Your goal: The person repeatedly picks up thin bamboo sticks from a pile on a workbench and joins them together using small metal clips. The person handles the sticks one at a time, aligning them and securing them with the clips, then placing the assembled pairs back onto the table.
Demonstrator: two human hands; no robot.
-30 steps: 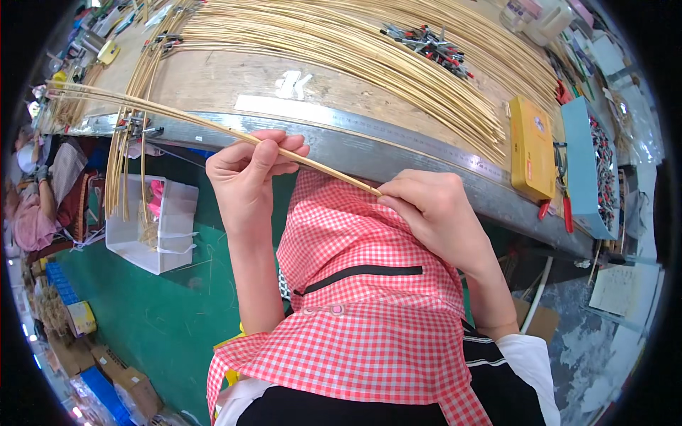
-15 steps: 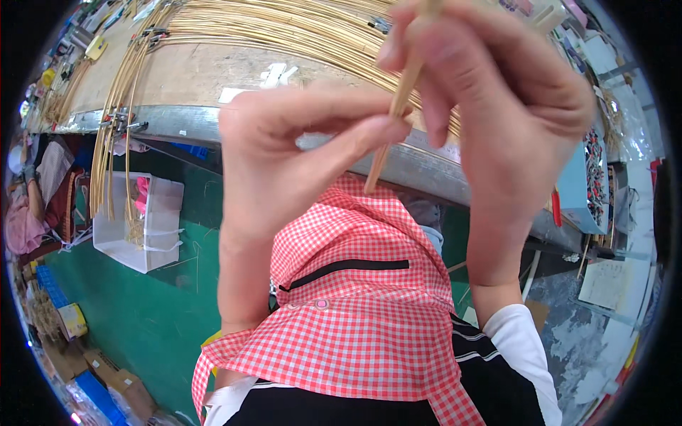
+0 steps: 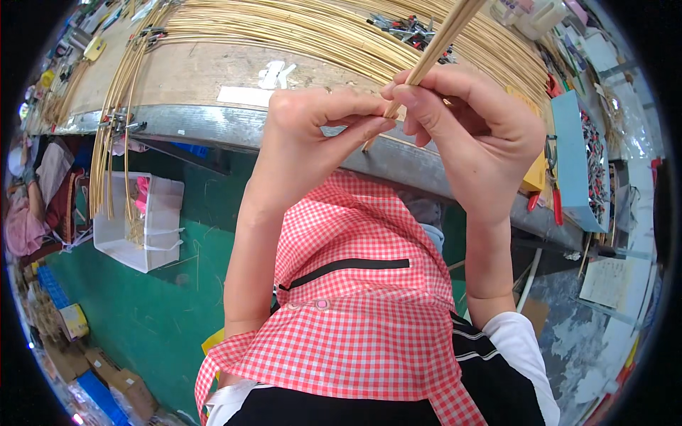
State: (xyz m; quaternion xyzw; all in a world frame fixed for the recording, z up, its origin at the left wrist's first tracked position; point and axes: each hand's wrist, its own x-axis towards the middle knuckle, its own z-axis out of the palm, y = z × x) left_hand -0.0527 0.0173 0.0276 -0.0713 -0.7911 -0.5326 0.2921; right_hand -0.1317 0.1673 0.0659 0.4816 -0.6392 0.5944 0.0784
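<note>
- The left hand [image 3: 305, 135] is up in front of the chest, thumb and forefinger pinched on a slim bundle of pale sticks [image 3: 449, 37].
- The right hand [image 3: 490, 135] grips the same bundle just above, thumb against fingertips, the other fingers curled in — the two hands almost meet.
- The bundle slants across the front of the bench, its lower end poking out below the left fingers, its upper end running out of my sight; I can't count the sticks.
- Behind it, the wooden workbench [image 3: 213, 74] carries a broad spread of long pale rods [image 3: 284, 30] and a heap of small clips [image 3: 408, 30].
- A white strip [image 3: 244, 96] lies near the metal edge, left of the hands.
- To the right, a yellow box [image 3: 534, 179] sits partly behind the right hand, beside a light-blue box [image 3: 566, 135] full of clips; red-handled pliers [image 3: 557, 206] sit between them.
- At the left, clipped rods [image 3: 106, 156] hang over the edge above a white bin [image 3: 165, 213].
- The person wears a red-checked apron [image 3: 348, 334].
</note>
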